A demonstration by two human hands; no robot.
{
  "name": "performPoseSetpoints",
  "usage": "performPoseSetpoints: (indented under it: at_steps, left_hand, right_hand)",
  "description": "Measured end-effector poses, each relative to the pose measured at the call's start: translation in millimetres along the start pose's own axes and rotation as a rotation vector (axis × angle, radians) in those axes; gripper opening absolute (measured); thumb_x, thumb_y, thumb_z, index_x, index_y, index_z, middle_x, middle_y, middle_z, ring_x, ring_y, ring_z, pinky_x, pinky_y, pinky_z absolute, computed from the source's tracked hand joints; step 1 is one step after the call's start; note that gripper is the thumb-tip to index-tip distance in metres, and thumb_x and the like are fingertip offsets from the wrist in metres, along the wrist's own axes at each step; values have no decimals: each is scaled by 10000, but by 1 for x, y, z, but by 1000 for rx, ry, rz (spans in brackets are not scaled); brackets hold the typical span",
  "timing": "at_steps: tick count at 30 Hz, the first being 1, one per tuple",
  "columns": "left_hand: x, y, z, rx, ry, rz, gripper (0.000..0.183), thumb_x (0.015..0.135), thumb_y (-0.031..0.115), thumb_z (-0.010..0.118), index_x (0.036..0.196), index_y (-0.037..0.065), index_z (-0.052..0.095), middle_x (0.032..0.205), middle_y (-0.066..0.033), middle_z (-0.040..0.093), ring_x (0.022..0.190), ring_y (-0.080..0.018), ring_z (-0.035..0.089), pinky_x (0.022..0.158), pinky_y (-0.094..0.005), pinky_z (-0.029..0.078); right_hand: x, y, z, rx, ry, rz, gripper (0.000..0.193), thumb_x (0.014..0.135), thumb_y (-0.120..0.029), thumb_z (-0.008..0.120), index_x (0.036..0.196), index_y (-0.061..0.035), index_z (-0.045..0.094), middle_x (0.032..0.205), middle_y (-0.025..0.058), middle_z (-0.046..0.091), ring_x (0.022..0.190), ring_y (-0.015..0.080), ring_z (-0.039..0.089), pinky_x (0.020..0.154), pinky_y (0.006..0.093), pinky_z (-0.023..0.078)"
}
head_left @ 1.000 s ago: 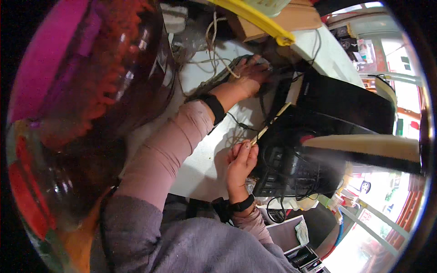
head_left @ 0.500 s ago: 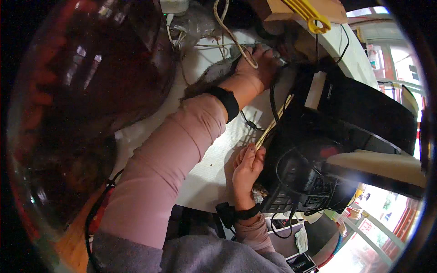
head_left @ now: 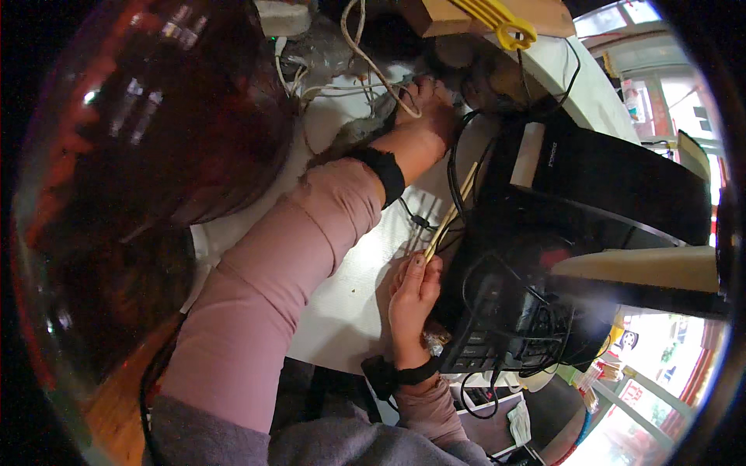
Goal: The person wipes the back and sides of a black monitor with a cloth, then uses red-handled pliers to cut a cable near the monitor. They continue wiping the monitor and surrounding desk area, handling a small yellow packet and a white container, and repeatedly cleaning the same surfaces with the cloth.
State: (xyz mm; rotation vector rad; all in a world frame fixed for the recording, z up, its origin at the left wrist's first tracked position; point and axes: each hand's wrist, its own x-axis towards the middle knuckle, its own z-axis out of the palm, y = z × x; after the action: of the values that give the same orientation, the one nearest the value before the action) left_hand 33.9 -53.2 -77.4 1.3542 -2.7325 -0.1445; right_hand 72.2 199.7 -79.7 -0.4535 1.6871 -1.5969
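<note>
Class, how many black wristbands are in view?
2: one wristband around the wrist of the left hand, the other wristband around that of the right hand. Both wrists show; none seems hidden.

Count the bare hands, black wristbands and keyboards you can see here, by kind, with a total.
Bare hands: 2, left hand and right hand
Black wristbands: 2, one on each arm
Keyboard: 1
Total: 5
</note>
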Motion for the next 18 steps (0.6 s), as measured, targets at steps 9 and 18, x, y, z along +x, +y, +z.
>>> performPoseSetpoints:
  at_steps: [9,18]
  left_hand:
    - [-22,-9,2,-149,106,158,329,834,296,510,1121,183,624,1093,2,594,1125,-266,462,867,-455,328]
    - [-102,-21,-52,-160,-300,487,268,781,157,533,1000,140,687,1090,-43,609,1142,-247,449,900,-458,362]
  right_hand:
    - [0,2,0,59,42,29,147,975,-218,458,857,-136,426,623,-50,388,481,42,320,427,197,237]
    - [0,-19,5,217,104,187,157,966,-271,469,880,-143,436,626,-39,343,498,62,302,425,229,210]
